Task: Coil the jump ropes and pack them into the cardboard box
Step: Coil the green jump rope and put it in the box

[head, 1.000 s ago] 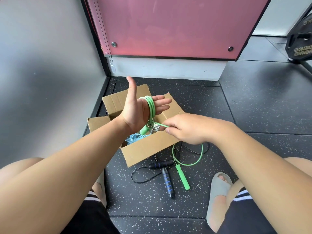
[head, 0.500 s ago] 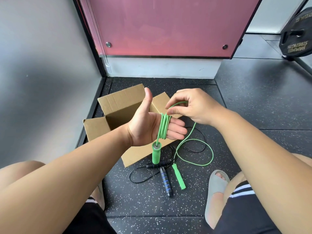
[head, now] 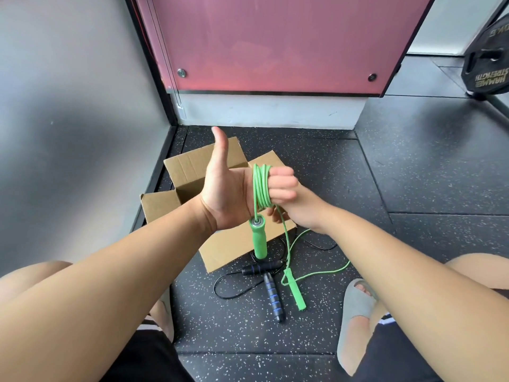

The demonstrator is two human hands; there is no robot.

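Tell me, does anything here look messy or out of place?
Nothing is damaged. A black rope with blue-striped handles sprawls uncoiled on the floor before the cardboard box, and the green rope is half wound round the left hand, its tail and one handle trailing on the floor.

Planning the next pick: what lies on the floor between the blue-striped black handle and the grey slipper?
Head view: the green rope's free handle lies between the blue-striped handle and the grey slipper.
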